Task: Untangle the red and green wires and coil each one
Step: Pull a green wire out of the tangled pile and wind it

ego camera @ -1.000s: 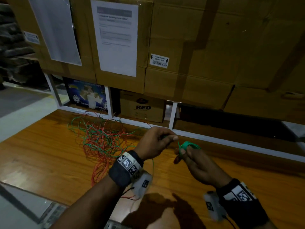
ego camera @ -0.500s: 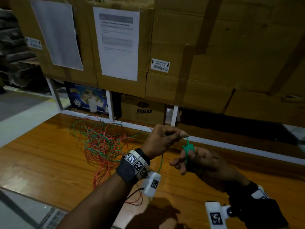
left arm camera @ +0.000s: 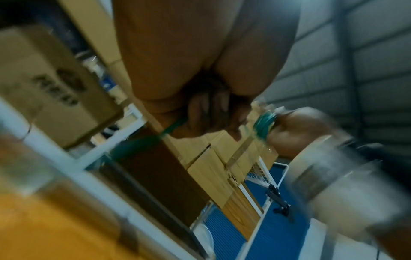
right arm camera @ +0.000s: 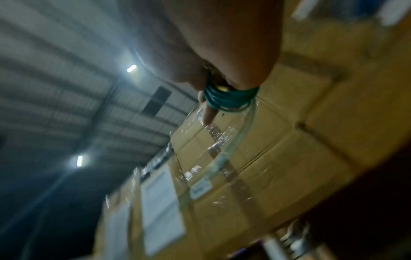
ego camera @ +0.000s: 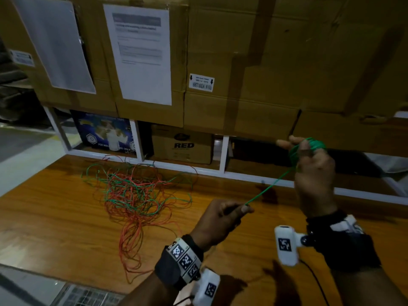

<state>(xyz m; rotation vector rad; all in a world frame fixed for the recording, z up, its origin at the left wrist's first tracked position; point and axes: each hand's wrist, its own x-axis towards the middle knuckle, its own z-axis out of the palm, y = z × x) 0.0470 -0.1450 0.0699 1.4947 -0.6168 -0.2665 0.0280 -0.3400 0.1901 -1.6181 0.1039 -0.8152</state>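
A tangle of red wire (ego camera: 132,219) and green wire (ego camera: 130,191) lies on the wooden table (ego camera: 44,213), left of my hands. My right hand (ego camera: 309,164) is raised at the right, with a small green coil (ego camera: 313,145) wound round its fingers; the same coil (right arm camera: 229,98) shows in the right wrist view. From it a taut green strand (ego camera: 269,187) runs down-left to my left hand (ego camera: 229,214), which pinches it between thumb and curled fingers. The left wrist view is blurred; it shows the strand (left arm camera: 171,130) leaving the curled fingers (left arm camera: 209,114).
Stacked cardboard boxes (ego camera: 242,62) with taped paper sheets (ego camera: 141,54) stand on a white shelf frame (ego camera: 223,155) right behind the table. A smaller box marked RED (ego camera: 183,144) and a blue box (ego camera: 103,133) sit under them. The table's near edge runs bottom left.
My hands have drawn apart: the right hand has risen up and to the right with the coil, the left has dropped lower. The green strand between them is now long and taut.
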